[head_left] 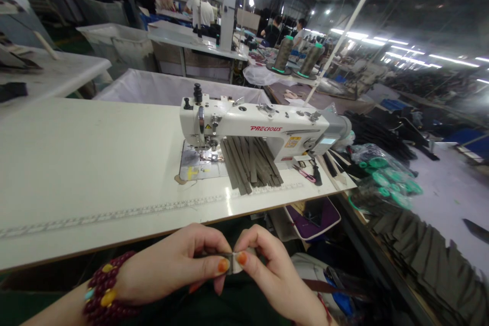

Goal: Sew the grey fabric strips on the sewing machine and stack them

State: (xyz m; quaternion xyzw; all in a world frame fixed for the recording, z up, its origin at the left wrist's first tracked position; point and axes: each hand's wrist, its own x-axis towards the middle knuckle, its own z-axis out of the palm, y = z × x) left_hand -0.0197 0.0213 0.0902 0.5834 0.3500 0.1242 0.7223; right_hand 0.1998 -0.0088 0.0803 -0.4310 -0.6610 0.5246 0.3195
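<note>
Below the front edge of the white sewing table (84,163), my left hand (171,265) and my right hand (271,270) meet thumb to thumb. Both pinch a small grey fabric strip (234,261) between thumb and fingers. A red bead bracelet (105,288) circles my left wrist. On the table stands a white "PRECIOUS" sewing machine (263,125). A stack of long grey fabric strips (250,163) lies under its arm.
Scissors (315,170) and small tools lie right of the machine. A bag of green thread spools (382,175) and rows of dark fabric pieces (428,249) sit at the right. Two large thread cones (298,56) stand behind. Other people work at far tables.
</note>
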